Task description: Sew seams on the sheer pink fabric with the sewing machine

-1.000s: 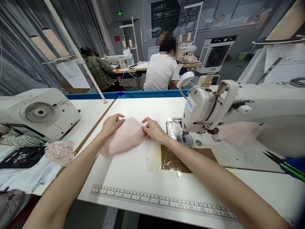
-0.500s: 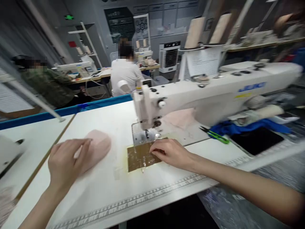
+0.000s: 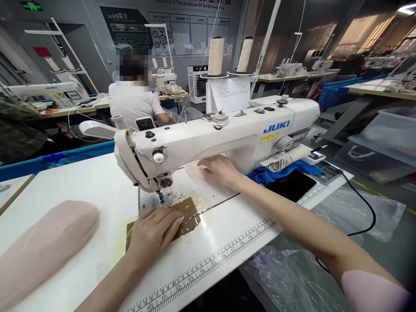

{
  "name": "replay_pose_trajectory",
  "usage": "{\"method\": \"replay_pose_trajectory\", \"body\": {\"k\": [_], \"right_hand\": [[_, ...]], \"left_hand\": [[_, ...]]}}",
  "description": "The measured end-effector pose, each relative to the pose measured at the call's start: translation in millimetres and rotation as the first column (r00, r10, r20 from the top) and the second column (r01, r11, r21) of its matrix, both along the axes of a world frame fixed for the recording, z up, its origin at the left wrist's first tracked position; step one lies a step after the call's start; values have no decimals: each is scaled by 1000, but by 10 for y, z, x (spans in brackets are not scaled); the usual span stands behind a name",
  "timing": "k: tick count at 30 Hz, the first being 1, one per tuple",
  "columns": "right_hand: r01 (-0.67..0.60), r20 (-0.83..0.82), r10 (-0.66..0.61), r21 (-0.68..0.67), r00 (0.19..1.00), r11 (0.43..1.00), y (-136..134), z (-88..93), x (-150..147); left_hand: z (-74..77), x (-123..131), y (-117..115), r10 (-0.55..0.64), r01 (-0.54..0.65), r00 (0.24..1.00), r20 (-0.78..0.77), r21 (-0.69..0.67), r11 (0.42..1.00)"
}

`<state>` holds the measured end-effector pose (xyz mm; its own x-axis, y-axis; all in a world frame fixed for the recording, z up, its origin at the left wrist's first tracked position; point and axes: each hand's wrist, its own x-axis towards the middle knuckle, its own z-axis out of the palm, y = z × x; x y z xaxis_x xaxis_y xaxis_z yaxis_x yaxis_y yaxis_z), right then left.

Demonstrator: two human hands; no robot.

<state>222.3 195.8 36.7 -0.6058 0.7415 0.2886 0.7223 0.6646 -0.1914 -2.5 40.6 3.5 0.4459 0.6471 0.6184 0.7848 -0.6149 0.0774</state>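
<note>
1. Nearest, a printed ruler [image 3: 201, 268] runs along the front edge of the white table [image 3: 87, 182]; clear plastic sheeting [image 3: 289, 268] lies on the floor beyond that edge.
2. The left hand [image 3: 154, 229] lies over the brown panel [image 3: 187, 212], hiding its middle; its fingers are side by side, but I cannot tell whether they grip anything.
3. Left of it, a loose pink piece [image 3: 55, 242] lies flat on the table.
4. The right hand [image 3: 219, 169] reaches under the sewing machine [image 3: 208, 143] to touch pale pink cloth [image 3: 190, 169] on the bed; whether it is pinched cannot be told.
5. The machine's arm overhangs that cloth, and its head stands between the two pink pieces.
6. To the right, blue fabric [image 3: 286, 172] and a black slab [image 3: 297, 186] crowd the bed.
7. Behind stand thread cones [image 3: 215, 56] and written sheets [image 3: 232, 93].
8. Farther off, a white-shirted co-worker [image 3: 130, 104] sits near an air cooler [image 3: 198, 84].
</note>
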Motion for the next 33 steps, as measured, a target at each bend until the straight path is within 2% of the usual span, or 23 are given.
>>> {"method": "replay_pose_trajectory", "body": {"k": [5,9,11,14,17,18,20,23,26,30,33], "right_hand": [[11,22,-10,-36,1000,999,133,-32,-382],[65,-20,-66,-23,998,998,190,-6,-452],[60,-37,-60,-20,998,998,132,13,-440],[-19,-36,18,-47,999,999,-190,9,-421],[-161,-36,158,-109,987,981,-728,-34,-416],[-203,-88,194,-122,977,971,-907,-46,-416],[-218,-240,180,-144,954,965,-1198,-54,-416],[-223,-448,62,-315,892,922,-1404,-41,-415],[-255,-568,-43,-435,822,863,-1427,-32,-408],[-286,-671,-71,-406,738,868,-1439,-31,-380],[-335,-681,-99,-474,726,814,-1497,-43,-342]], "left_hand": [[-32,-71,-41,36,-36,998,59,-11,999],[-30,-70,-25,14,-14,998,63,-1,1000],[-23,-68,-22,13,-13,997,71,5,1000],[-16,-76,-29,46,-43,995,89,-33,999],[-21,-77,-41,102,-94,993,67,-107,990],[-25,-71,-47,113,-106,992,53,-123,987],[-30,-46,-65,105,-97,993,48,-143,985],[-24,6,-110,44,-14,990,133,-215,977],[7,32,-157,40,71,958,285,-368,927],[57,18,-189,65,254,870,489,-557,790],[82,9,-201,71,375,812,579,-612,697]]}}
